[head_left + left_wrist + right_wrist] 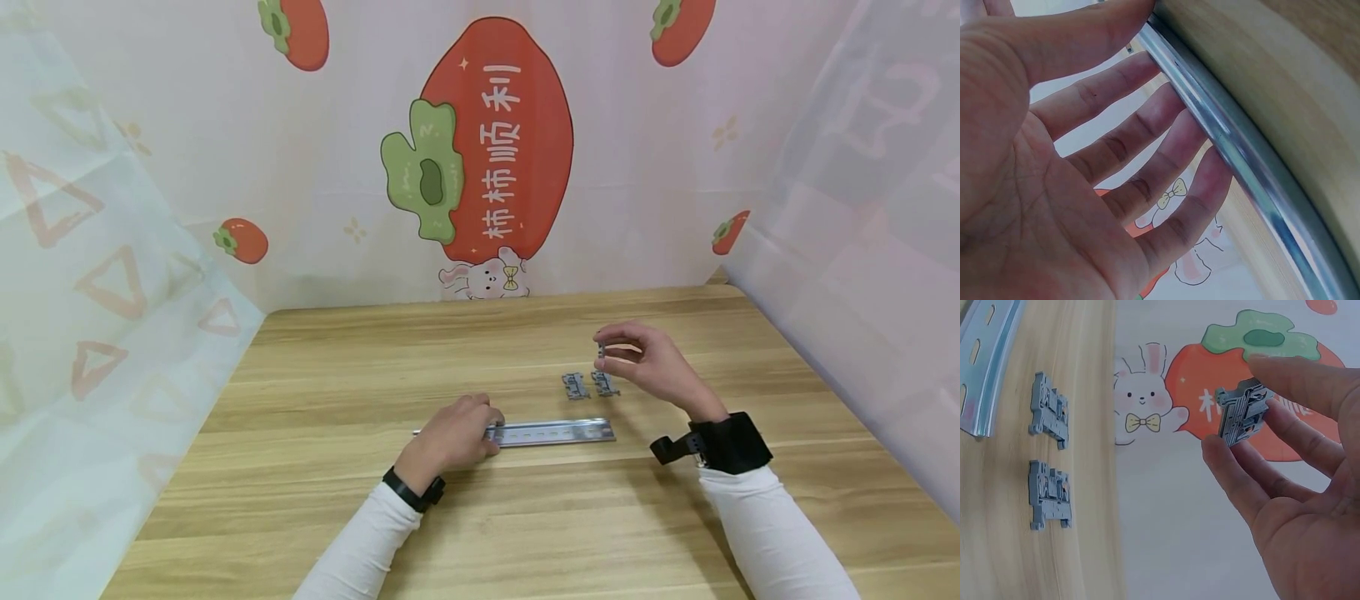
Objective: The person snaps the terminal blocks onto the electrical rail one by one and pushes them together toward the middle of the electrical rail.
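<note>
A slotted metal DIN rail [558, 432] lies crosswise on the wooden table. My left hand [459, 432] spans its left part, thumb at the near edge and fingers at the far edge. In the left wrist view the fingertips press along the shiny side of the rail [1238, 153]. Raised over the table on the right, my right hand [656, 365] pinches a grey terminal block [1244, 412] between thumb and fingertips. Two more grey terminal blocks, one on the left [575, 386] and one on the right [606, 385], lie side by side beneath it, beyond the rail's right end.
The wooden table [315, 375] ends at the back against a white cloth [637, 192] printed with persimmons and a rabbit. Further cloth panels hang along the left side [112, 333] and the right side [847, 275].
</note>
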{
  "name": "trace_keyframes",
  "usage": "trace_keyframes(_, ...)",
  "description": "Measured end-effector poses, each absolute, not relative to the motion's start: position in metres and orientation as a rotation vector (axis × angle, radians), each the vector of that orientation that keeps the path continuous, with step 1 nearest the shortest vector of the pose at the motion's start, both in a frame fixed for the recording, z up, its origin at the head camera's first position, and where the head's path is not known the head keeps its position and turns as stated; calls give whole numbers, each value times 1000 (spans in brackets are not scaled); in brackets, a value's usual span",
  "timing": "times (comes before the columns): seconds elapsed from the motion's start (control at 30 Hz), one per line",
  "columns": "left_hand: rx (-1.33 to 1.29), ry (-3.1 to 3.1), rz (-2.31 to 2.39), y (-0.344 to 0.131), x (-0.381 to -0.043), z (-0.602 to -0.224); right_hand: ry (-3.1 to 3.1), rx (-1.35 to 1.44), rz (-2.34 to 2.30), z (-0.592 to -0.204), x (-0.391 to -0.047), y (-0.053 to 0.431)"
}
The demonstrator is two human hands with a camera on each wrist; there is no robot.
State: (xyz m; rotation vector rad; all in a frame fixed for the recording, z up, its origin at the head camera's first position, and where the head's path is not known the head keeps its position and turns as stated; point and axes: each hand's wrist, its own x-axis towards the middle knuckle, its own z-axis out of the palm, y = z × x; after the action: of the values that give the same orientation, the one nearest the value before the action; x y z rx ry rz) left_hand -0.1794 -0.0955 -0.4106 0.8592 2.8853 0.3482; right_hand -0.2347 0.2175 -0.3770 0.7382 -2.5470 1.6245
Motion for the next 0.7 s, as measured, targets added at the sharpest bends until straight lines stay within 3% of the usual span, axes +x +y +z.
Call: trace_keyframes(0.7, 860, 2881, 357, -96, -179, -410, -2570, 766, 1695, -373, -225, 199)
